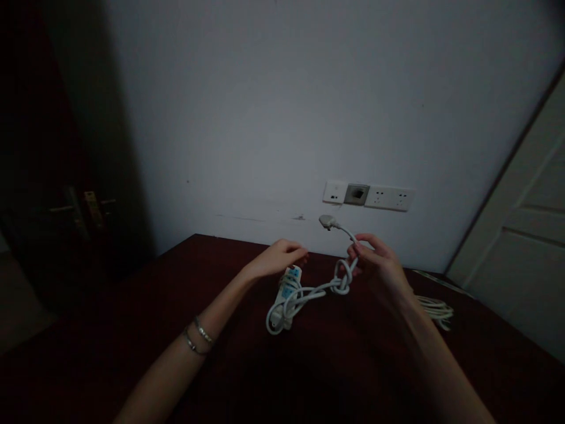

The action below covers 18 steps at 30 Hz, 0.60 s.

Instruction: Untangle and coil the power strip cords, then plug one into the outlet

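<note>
So from the head cam, we've got a long white plastic power strip with blue panels (289, 291) lying on a dark red tabletop (220, 259), just below mid-view. Its thick, round white cord (331, 285) loops over it, then runs off toward 2 o'clock into a chunky knot (341, 290). Past that, a rounded white plug (327, 221) pokes into the air at the strip's 1 o'clock.

Our right hand (375, 258), at 2 o'clock, is pinching the cord between knot and plug, thumb and fingers closed on it. Our left hand (282, 257) is at 12 o'clock by the strip's far end, fingers curled in; can't tell if they're touching anything. Shiny bracelets (203, 333) on that wrist.

Looped, thinner off-white cable (435, 307) lies at 3 o'clock. Straight up from our right hand, flat white socket plates (388, 198) and a grey one (356, 194) line the scuffed pale wall (247, 118).
</note>
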{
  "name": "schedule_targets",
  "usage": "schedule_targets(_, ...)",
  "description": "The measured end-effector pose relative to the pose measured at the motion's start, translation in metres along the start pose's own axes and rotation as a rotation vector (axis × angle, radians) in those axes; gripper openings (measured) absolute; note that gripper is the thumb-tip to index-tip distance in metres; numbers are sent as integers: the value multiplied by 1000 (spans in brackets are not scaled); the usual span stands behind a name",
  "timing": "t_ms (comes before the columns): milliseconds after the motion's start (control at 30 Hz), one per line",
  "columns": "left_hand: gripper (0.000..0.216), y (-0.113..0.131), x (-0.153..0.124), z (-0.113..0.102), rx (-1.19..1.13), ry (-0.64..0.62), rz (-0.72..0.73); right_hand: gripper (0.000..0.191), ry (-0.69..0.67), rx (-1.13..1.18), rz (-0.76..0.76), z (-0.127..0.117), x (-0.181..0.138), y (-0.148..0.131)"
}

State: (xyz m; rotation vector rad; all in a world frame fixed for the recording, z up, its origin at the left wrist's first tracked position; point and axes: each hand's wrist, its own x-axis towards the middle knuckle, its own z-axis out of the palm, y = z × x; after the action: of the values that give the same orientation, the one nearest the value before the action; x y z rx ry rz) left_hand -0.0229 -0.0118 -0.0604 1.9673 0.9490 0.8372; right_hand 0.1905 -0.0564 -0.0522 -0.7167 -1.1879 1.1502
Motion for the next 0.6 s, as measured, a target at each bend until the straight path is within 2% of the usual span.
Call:
schedule_targets(100,31,9,8,20,-22,-146,112,29,-87,34,18,1,-1,0)
schedule_targets(200,34,5,12,35,-151,-336,73,29,-150,44,29,-1,-1,0)
schedule_targets(267,35,1,14,39,-209,-373,52,29,-180,39,42,-3,-1,-1)
schedule_targets(333,33,-2,16,40,-218,-321,60,29,-168,31,39,-6,1,-2)
schedule_targets(467,29,-3,18,40,-205,-110,105,28,-31,-37,1,-13,7,-3)
schedule_targets(600,27,-6,19,45,-187,3,140,30,73,-71,-21,-14,14,3)
